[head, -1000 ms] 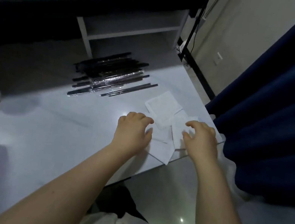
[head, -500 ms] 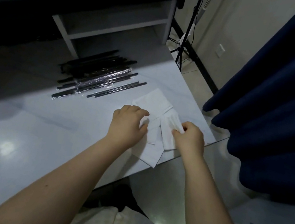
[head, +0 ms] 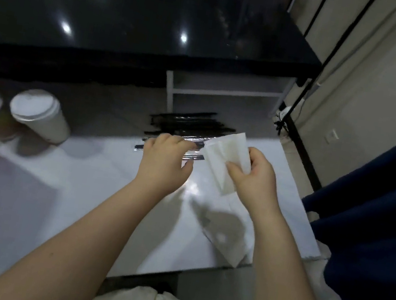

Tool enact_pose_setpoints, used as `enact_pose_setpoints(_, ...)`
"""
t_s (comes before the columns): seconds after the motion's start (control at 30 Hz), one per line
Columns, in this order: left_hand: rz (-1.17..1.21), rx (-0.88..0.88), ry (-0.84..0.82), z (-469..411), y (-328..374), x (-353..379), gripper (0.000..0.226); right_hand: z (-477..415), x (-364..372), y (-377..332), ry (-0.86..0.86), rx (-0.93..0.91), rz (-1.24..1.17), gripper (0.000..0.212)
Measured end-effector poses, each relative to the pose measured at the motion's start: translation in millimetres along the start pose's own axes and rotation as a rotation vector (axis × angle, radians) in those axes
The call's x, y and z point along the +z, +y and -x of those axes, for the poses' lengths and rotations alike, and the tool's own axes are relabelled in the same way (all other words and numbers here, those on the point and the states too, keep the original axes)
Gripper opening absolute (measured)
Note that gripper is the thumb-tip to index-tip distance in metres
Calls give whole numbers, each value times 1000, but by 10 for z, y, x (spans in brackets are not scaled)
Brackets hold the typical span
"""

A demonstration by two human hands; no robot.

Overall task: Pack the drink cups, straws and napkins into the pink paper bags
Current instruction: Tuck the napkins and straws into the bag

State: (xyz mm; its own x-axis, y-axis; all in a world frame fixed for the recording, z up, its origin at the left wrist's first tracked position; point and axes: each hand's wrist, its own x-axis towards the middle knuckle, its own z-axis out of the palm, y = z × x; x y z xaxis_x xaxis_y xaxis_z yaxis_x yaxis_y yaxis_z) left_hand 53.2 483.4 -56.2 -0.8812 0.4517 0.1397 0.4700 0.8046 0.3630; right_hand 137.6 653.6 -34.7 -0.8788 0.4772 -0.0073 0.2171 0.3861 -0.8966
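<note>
Early yet: right hand [head: 252, 178] pinches napkins [head: 225, 154]; left hand's [head: 163, 159] grip curls loosely over straws [head: 190, 124]; cups [head: 38, 116] unpacked near the counter's [head: 78, 194] left edge.

White worktable [head: 78, 194] with glossy top, glare patch near centre. Behind its far edge, black glossy counter [head: 135, 19] reflecting ceiling lights, over a white open shelf frame [head: 225, 94]. Beige wall [head: 391, 65] at right with one socket [head: 331, 136]. Dark blue curtain [head: 379, 208] off the right edge. Black stand pole [head: 323, 63] against the wall.

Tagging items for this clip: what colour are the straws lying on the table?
Black, in shiny clear wrappers; the straws show best in the head view, behind the left hand.
</note>
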Motion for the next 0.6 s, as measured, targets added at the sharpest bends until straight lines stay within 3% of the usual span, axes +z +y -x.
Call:
enact_pose_setpoints(0.13, -21, -165, 163, 159, -529, -531, 36, -73, 531, -457, -102, -162, 27, 23)
enact_pose_setpoints(0.3, -74, -299, 371, 446, -1190, -1370, 36, -129, 1233, -1190, -271, -354, -38, 19)
enact_pose_setpoints(0.6, -199, -471, 495, 1120, -2289, -2402, 38, 146, 2376, -2485, -484, -636, -181, 22)
